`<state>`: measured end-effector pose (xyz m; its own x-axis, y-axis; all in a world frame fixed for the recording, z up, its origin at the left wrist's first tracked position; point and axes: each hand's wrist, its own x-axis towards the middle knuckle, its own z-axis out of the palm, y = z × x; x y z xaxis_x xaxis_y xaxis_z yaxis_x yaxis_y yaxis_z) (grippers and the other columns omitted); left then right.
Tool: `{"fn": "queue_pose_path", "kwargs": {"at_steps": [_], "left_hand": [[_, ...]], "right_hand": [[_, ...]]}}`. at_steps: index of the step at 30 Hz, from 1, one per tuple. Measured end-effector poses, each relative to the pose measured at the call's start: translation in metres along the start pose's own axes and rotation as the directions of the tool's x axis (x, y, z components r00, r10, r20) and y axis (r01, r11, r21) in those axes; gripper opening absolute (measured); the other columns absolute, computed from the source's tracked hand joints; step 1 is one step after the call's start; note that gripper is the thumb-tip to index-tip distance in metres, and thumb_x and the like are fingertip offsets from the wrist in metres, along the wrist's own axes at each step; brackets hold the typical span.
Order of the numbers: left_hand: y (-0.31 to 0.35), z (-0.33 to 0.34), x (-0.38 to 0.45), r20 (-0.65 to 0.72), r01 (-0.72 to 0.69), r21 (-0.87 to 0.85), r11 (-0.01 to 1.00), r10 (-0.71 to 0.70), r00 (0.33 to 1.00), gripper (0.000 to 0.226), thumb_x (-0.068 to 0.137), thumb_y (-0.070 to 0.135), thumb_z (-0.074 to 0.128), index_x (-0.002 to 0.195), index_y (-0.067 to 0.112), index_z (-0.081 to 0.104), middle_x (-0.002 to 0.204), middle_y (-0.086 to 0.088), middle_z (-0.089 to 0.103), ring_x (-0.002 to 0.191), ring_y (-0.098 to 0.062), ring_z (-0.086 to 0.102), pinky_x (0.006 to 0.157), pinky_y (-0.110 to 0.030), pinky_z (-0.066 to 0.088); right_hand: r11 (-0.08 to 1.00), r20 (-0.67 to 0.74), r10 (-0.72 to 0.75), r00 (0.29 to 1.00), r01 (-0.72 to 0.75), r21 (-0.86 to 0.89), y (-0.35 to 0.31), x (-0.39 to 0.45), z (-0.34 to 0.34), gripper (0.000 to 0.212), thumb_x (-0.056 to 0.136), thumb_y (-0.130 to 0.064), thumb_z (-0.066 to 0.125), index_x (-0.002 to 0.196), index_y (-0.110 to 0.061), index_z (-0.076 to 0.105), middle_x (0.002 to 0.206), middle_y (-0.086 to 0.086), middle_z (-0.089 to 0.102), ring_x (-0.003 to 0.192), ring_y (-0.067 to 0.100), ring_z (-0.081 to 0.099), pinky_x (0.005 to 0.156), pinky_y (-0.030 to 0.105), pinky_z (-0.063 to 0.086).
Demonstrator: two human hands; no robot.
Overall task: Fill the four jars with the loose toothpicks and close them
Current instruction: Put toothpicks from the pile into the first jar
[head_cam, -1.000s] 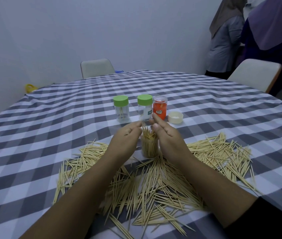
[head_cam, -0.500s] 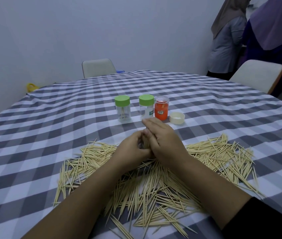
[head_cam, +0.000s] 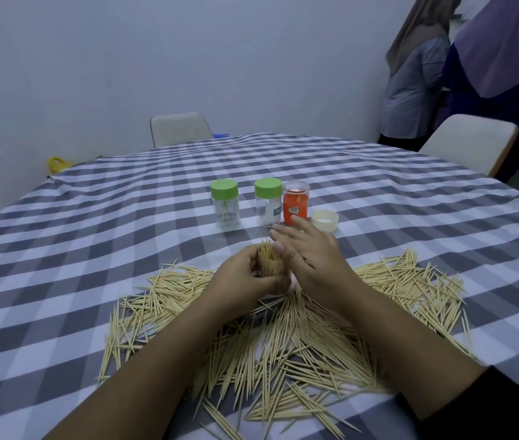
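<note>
Gripping toothpick-filled jar (head_cam: 271, 263): left hand (head_cam: 245, 277); right hand (head_cam: 312, 258) alongside.

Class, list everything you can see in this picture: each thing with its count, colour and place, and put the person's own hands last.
green-lidded jars: two, clear with green lids, standing closed at mid-table.
orange jar: one, clear lid, right of the green-lidded jars.
open jar: one, clear, packed with upright toothpicks, held between the hands.
loose lid: one, cream, upturned right of the orange jar.
loose toothpicks: too many to count, pale wood, spread on the near table.
tablecloth: one, grey and white check.
chairs: two, pale, at the far and right sides.
yellow object: one, far left, unclear.
people: two standing, far right.
left hand: grips the open jar.
right hand: fingers extended beside the open jar.
</note>
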<state>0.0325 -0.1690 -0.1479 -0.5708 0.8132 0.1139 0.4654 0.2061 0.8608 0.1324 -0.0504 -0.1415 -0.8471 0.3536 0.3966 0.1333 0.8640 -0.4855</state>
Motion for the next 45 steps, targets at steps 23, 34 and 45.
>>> {"fn": "queue_pose_path", "kwargs": {"at_steps": [23,34,45], "left_hand": [[-0.003,-0.001,0.001,-0.011,-0.004,0.050,0.999,0.005,1.000,0.051,0.074,0.026,0.078,0.119,0.027,0.055,0.104,0.009,0.068,0.094,-0.002,0.064,0.072,-0.019,0.054],[-0.005,0.001,0.002,0.001,0.002,0.047,0.999,-0.002,1.000,0.050,0.074,0.025,0.079,0.118,0.028,0.055,0.102,0.009,0.069,0.091,-0.005,0.066,0.078,-0.028,0.056],[-0.006,0.001,0.003,-0.010,0.012,0.051,0.999,-0.012,1.000,0.060,0.069,0.029,0.083,0.122,0.028,0.055,0.103,0.009,0.069,0.094,-0.007,0.066,0.084,-0.034,0.055]], "right_hand": [[0.995,0.007,-0.052,0.999,0.053,-0.086,-0.003,0.000,0.003,0.054,0.091,-0.056,0.015,0.136,-0.045,0.042,0.156,-0.013,0.018,0.142,0.002,0.000,0.111,0.033,-0.004],[0.986,-0.035,0.013,0.999,-0.007,0.165,-0.004,0.006,0.002,0.050,0.092,-0.045,0.030,0.142,-0.038,0.036,0.147,-0.014,0.036,0.138,0.003,0.022,0.114,0.043,0.013],[0.933,-0.100,0.088,0.991,-0.047,0.356,-0.005,0.008,0.002,0.030,0.094,-0.008,0.051,0.120,-0.015,0.065,0.110,-0.008,0.056,0.114,0.011,0.049,0.101,0.036,0.042]]}}
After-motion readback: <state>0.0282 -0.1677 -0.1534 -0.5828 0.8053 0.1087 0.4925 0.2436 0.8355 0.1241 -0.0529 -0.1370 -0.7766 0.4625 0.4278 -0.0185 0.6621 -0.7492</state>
